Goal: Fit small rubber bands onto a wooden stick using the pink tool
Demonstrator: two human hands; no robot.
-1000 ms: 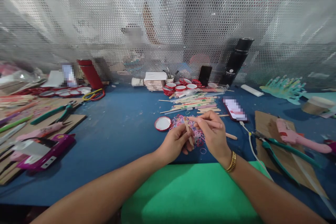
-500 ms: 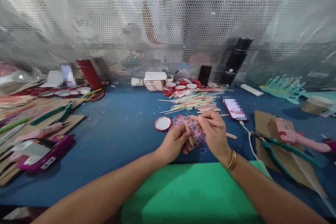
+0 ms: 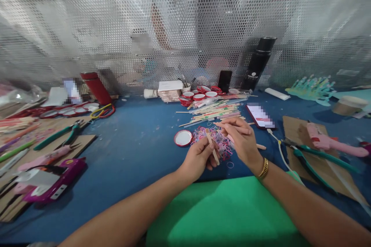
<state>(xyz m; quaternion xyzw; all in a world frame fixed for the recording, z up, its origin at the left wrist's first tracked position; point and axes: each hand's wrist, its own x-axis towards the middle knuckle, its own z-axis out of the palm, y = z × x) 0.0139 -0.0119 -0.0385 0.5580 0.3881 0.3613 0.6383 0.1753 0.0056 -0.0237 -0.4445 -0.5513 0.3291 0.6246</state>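
Observation:
In my left hand [image 3: 199, 156], closed fingers hold a flat wooden craft stick [image 3: 212, 146], tilted with its rounded upper end free. My right hand [image 3: 242, 139] is pinched just to the right and above, on a slim pinkish pen-like stick [image 3: 216, 124] whose tip points left, apart from the craft stick. Its exact kind is unclear. Beneath both hands is a heap of small coloured rubber bands [image 3: 224, 149], partly hidden by the fingers. One loose rubber band [image 3: 230, 165] lies nearer me. A round white lid with a red rim [image 3: 183, 138] rests left of the heap.
Behind the heap lie wrapped sticks [image 3: 213, 112] and red-rimmed lids [image 3: 199, 96]. A phone [image 3: 260, 115] with a cable lies right. Cardboard [image 3: 301, 135] there bears a pink glue gun [image 3: 324, 141] and pliers [image 3: 314, 170]. A purple power strip [image 3: 62, 185] is left; green cloth [image 3: 220, 208] lies in front.
My right hand has lifted slightly away from the craft stick, with the pinkish stick's tip moving off it. My left hand still holds the craft stick. The view has shifted a little.

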